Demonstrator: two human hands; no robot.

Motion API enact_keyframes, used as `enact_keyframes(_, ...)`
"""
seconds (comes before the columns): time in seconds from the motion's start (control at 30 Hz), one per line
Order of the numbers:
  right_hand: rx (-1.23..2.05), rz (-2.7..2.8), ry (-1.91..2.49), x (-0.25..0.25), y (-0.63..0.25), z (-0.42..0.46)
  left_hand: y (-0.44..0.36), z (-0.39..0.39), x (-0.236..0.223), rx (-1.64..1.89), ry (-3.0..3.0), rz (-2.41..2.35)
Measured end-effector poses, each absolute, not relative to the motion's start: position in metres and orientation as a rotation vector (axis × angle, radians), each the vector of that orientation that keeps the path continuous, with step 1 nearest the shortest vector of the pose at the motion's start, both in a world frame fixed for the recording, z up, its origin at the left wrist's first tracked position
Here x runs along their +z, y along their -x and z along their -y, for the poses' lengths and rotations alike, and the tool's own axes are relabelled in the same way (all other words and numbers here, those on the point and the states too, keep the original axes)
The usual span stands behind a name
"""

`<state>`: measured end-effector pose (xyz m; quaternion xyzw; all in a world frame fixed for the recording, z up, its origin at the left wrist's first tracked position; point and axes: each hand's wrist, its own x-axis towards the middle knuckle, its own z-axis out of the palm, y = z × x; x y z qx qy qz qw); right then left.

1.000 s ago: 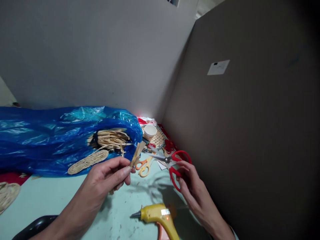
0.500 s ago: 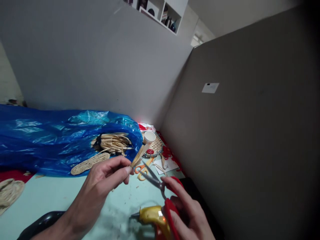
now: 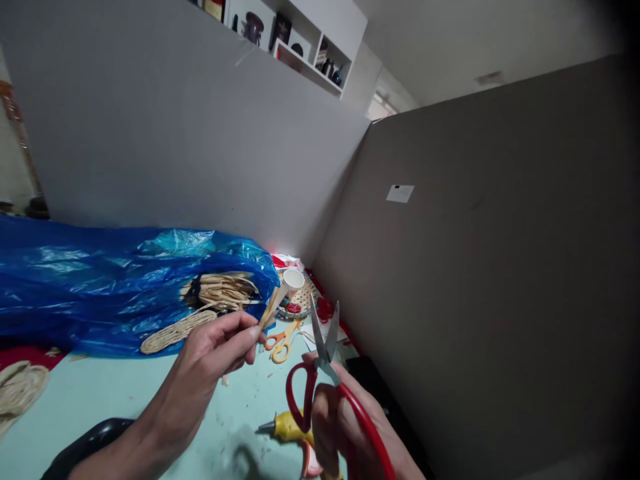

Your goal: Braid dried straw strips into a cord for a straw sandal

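Note:
Between thumb and fingers, my left hand (image 3: 220, 350) pinches a dry, straw-coloured leaf strip (image 3: 273, 308) that points up and to the right. My right hand (image 3: 345, 417) is closed around red-handled scissors (image 3: 325, 340), their blades parted and pointing upward. The blades stand to the right of the strip, apart from it. Below my hands, a yellow glue gun (image 3: 287, 427) lies on the table, partly hidden by my right hand. Orange-handled scissors (image 3: 280, 343) lie just beyond my left fingertips.
A blue plastic bag (image 3: 115, 280) holds a bundle of dry strips (image 3: 225, 291). A woven sole-shaped piece (image 3: 175, 332) rests against it, another woven piece (image 3: 23, 393) lies far left. Behind are a white cup (image 3: 293, 279) and woven tray (image 3: 307, 300). Grey partitions (image 3: 200, 147) border the table (image 3: 125, 393).
The red-handled scissors have swung from pointing at the strip to pointing upward, away from it. My left hand still pinches the strip. The camera view has tipped up slightly.

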<state>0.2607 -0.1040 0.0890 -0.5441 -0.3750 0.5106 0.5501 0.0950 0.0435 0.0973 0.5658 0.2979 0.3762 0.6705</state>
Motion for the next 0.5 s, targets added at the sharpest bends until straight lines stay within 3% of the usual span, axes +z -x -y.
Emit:
enact_keyframes(0.17, 0.972, 1.107, 1.477, 0.09, -0.267, 0.1, -0.091, -0.042, 0.1, 0.838, -1.261, -0.685)
enact_keyframes(0.37, 1.331, 1.023, 1.284, 0.073, -0.253, 0.093, -0.094, -0.042, 0.098, 0.866, -1.204, -0.689)
enact_keyframes(0.5, 1.239, 1.089, 1.294, 0.059, -0.245, 0.086, -0.093, -0.04, 0.095, 0.866, -1.174, -0.687)
